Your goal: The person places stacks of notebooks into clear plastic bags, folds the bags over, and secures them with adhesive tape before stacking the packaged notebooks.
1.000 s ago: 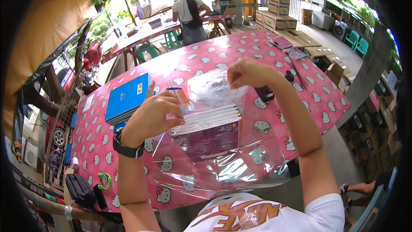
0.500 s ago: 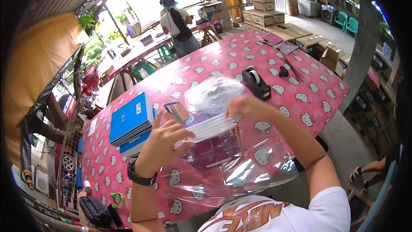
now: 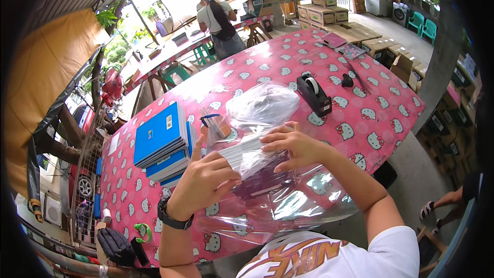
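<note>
A stack of notebooks (image 3: 241, 155) with white page edges and a purple side lies before me, on and partly under a sheet of clear plastic wrap (image 3: 288, 211). My left hand (image 3: 210, 176) is at the stack's left end, index finger raised and the other fingers curled against it. Across the right end, my right hand (image 3: 294, 146) presses the plastic, fingers over the page edges and thumb on the near side. Just beyond the stack sits a crumpled clear plastic bundle (image 3: 262, 104). A small pack of pens (image 3: 216, 125) lies beside it.
Blue spiral notebooks (image 3: 160, 134) are piled at left on the pink patterned table (image 3: 370, 116). A black tape dispenser (image 3: 314, 96) stands beyond my right hand. Cardboard boxes (image 3: 323, 14) are stacked at far right. A person (image 3: 218, 23) stands at another table.
My right hand has come down and spread over the stack's right end, with plastic now over the page edges. The left hand has shifted slightly right and lower along the stack.
</note>
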Demonstrator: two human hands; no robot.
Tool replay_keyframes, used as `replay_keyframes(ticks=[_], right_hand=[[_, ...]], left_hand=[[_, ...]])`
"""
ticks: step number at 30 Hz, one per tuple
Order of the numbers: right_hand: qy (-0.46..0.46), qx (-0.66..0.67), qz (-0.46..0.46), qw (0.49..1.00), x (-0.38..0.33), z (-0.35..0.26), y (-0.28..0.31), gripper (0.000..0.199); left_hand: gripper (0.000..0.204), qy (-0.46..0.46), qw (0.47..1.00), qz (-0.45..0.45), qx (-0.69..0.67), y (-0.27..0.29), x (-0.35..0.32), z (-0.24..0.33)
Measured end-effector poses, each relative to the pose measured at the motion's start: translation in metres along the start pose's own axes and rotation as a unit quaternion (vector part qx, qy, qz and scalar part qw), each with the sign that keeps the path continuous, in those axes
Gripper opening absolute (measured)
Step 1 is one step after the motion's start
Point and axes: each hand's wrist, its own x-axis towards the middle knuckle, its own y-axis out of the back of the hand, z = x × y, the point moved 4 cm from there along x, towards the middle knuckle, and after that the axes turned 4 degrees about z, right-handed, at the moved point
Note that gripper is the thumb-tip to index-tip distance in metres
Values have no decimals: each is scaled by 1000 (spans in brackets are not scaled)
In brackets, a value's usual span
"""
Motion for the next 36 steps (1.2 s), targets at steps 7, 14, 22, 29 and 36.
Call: replay_keyframes(ticks=[7,14,22,29,36], right_hand=[[35,-55,-89,994,14,-4,-8,60],[31,-30,-127,991,1,-10,-9,72],[48,-40,-172,983,-2,-18,-5,83],[56,-81,-194,976,3,-27,-9,91],[41,-91,-224,970,0,-26,-9,89]], left_hand=[[39,131,973,174,-79,-73,-78,-81],[74,108,988,107,-40,-78,-69,-67],[87,73,996,24,-46,-78,-65,-65],[88,58,997,-54,-3,-72,-52,-57],[97,79,995,-3,-57,-79,-69,-61]])
